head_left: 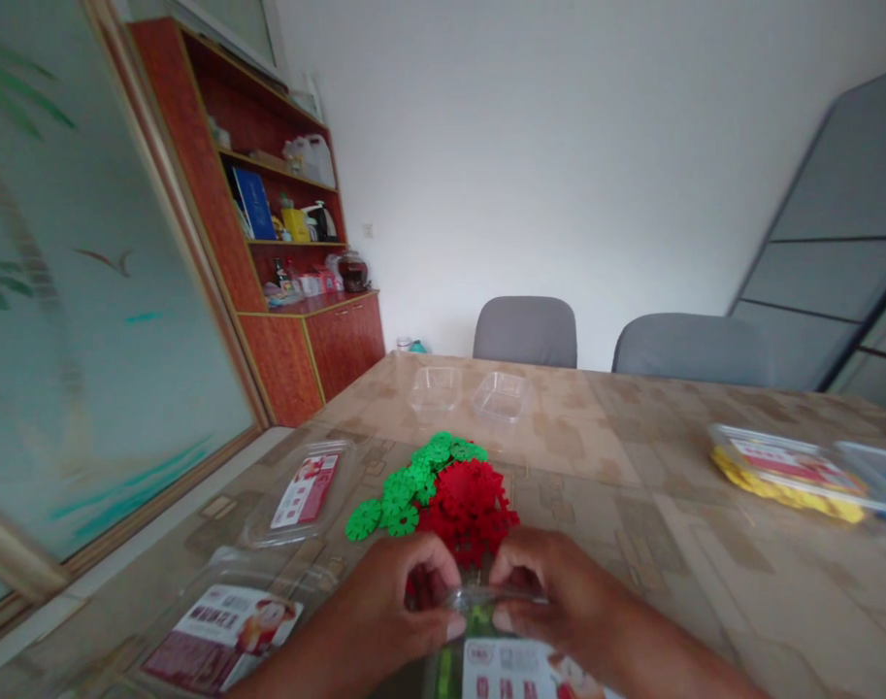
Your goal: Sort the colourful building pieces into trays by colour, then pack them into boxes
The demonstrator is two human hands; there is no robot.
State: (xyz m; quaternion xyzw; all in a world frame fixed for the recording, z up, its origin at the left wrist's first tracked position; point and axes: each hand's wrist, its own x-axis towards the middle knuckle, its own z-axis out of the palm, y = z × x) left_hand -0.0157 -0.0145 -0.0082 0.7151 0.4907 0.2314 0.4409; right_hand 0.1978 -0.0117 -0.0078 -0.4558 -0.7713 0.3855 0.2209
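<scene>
A clear plastic box [511, 670] with a printed label and green pieces inside stands close to me at the bottom of the view, its lower part cut off. My left hand [406, 597] pinches the far rim at the left, thumb on top. At the right of that same rim, my right hand [559, 602] closes its thumb and fingers on the edge. Just beyond my fingers lies a pile of red notched plastic discs [472, 500]. Green notched discs [406, 490] spread beside and behind the red ones.
Two labelled clear lids [308, 492] lie at the left of the table [632, 573]. Two clear trays [437, 388] stand farther back. A labelled box with yellow pieces [784, 481] is at the right, beside one with blue contents. Two grey chairs [526, 330] stand behind the table.
</scene>
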